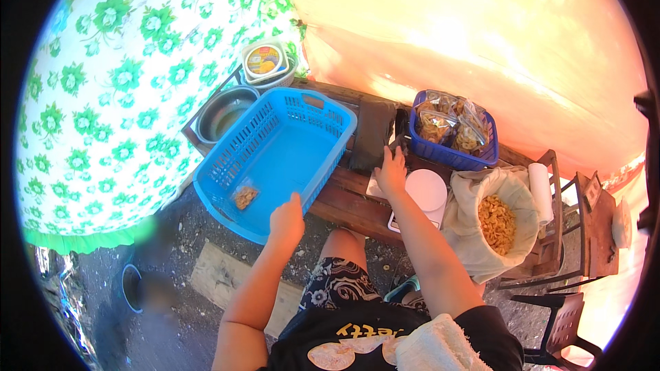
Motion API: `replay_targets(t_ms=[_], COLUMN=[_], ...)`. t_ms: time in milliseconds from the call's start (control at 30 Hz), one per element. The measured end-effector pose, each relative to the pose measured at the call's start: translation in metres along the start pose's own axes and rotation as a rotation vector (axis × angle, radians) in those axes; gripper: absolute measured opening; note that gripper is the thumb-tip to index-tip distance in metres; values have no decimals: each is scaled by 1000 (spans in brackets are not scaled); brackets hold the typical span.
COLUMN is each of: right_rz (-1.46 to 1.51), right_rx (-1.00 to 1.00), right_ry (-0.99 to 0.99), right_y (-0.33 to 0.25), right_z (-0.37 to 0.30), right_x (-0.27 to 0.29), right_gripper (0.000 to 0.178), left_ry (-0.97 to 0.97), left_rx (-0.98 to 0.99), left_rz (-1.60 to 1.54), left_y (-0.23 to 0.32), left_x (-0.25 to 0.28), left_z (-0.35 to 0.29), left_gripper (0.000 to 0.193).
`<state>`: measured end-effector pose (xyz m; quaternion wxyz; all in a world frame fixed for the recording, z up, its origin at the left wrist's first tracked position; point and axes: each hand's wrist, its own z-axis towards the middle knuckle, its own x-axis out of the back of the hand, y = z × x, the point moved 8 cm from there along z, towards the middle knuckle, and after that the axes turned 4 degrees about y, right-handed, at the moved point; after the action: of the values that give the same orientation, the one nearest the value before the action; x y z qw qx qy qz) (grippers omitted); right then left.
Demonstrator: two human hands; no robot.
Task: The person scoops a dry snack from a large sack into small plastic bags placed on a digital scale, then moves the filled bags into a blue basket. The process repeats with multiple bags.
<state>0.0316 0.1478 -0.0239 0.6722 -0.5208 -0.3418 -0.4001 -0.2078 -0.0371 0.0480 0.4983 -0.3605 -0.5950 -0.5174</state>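
Observation:
My left hand [287, 222] is closed over the near right rim of a large light-blue plastic basket [278, 154]; some of its fingers are hidden. One small clear packet of golden-brown snack pieces [245, 197] lies inside, toward the basket's near left end. My right hand [392, 174] reaches forward with fingers apart, its fingertips by the edge of a dark, flat-sided thing [374, 132] whose kind I cannot make out. Beneath and beside my right forearm is a white kitchen scale [426, 191] with a round platform.
A dark-blue basket [450, 154] of filled clear bags stands behind the scale. To the right, a cloth-lined container [514, 196] holds loose snack pieces [501, 224], beside a white roll [540, 193]. A metal basin [225, 114] and stacked tubs [265, 62] sit left; a plastic chair [565, 330] stands lower right.

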Motion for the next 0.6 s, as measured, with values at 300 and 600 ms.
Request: replay_targets(t_ms=[300,600], right_rz=[-145,-128], right_rx=[108,65], right_ry=[-152,-77], right_y=[-8,-18], right_z=[35,78], right_x=[-24,-46], right_gripper=[92,80], left_ry=[-57,-100], left_rx=[19,42], left_rz=[-2,20], left_y=[2,6], left_x=[-2,-4], left_z=[7,8], left_gripper=[28,42])
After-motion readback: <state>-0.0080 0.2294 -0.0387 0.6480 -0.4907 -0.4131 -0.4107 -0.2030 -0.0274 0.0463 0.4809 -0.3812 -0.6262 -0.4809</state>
